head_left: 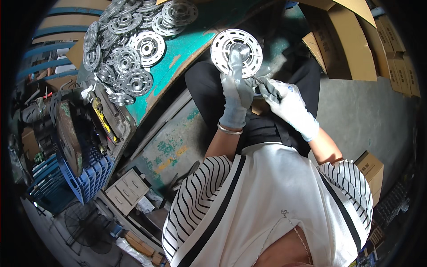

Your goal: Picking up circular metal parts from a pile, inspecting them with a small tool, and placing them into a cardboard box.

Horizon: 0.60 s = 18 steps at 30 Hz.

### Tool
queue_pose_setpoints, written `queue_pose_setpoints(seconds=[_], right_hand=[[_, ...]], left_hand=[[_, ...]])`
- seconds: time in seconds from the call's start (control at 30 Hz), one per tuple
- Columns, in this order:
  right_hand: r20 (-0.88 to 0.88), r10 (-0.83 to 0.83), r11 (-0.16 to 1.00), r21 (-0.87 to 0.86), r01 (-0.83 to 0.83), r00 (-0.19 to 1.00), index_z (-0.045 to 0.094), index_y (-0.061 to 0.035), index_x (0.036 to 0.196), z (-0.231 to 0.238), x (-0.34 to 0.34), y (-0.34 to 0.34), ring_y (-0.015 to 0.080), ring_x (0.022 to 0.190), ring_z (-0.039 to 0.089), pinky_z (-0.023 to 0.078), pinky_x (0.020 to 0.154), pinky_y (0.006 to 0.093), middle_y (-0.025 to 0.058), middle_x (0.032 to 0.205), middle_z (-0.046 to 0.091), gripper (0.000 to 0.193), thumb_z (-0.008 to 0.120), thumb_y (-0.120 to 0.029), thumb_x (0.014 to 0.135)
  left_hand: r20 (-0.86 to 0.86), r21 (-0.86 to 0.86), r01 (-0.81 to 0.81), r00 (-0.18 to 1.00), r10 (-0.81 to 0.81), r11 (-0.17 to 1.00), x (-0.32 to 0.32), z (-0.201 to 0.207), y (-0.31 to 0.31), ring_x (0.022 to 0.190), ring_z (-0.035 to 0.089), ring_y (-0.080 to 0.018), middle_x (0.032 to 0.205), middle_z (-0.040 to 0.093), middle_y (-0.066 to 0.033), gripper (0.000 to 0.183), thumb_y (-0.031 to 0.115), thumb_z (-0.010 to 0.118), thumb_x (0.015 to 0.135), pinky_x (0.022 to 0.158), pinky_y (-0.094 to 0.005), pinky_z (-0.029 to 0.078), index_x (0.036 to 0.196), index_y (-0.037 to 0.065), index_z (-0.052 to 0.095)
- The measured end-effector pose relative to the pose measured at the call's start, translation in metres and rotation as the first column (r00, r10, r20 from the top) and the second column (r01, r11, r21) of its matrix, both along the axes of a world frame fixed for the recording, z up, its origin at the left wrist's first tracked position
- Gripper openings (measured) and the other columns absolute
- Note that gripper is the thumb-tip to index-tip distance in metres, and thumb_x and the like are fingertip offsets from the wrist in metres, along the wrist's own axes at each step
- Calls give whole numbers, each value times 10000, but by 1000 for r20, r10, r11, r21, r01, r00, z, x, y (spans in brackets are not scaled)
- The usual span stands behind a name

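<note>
A round, silvery metal disc [217,50] with a ring of slots and a central hub is held up above my lap. My left hand [237,91], in a pale grey-white work glove, grips its near side, with the thumb laid across the hub; the other fingers are behind it. My right hand [284,100], gloved alike, is closed close to the disc's lower right edge. Something thin and dark shows at its fingertips, too small to name. Similar metal discs [126,60] lie heaped on the green worktable [187,46] to the left.
Open cardboard boxes [349,44] stand at the upper right, with stacked cartons [399,73] beyond. A blue plastic basket [94,178], a tray with a yellow-handled tool [103,118], a small drawer cabinet [127,191] and a fan [91,224] are at the left. Another carton [370,171] sits right of me.
</note>
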State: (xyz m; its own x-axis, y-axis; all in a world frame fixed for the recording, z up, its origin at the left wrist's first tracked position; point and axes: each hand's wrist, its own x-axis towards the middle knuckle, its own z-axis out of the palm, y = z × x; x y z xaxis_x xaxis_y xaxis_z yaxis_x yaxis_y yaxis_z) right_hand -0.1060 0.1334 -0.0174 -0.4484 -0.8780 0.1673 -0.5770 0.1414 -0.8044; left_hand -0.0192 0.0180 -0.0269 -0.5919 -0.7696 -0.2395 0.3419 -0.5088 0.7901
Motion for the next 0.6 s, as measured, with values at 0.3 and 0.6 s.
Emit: queue_pose_setpoints(seconds=[0.3, 0.6], right_hand=[[272, -17, 1000, -1, 18, 962, 637, -73, 1135, 5, -1, 2, 174, 516, 510, 436, 541, 322, 125, 646, 584, 290, 621, -170, 862], [454, 16, 996, -87, 27, 891, 582, -55, 1231, 20, -4, 11, 129, 589, 556, 465, 606, 277, 106, 761, 661, 344, 577, -172, 907]], left_hand=[[93, -205, 52, 995, -33, 977, 1, 2, -6, 691, 589, -87, 876, 653, -54, 360, 280, 416, 1008, 575, -219, 458, 1044, -23, 606], [53, -719, 28, 998, 14, 694, 28, -12, -30, 1028, 580, -175, 1219, 557, -97, 355, -36, 561, 865, 832, -290, 481, 1219, -20, 534]])
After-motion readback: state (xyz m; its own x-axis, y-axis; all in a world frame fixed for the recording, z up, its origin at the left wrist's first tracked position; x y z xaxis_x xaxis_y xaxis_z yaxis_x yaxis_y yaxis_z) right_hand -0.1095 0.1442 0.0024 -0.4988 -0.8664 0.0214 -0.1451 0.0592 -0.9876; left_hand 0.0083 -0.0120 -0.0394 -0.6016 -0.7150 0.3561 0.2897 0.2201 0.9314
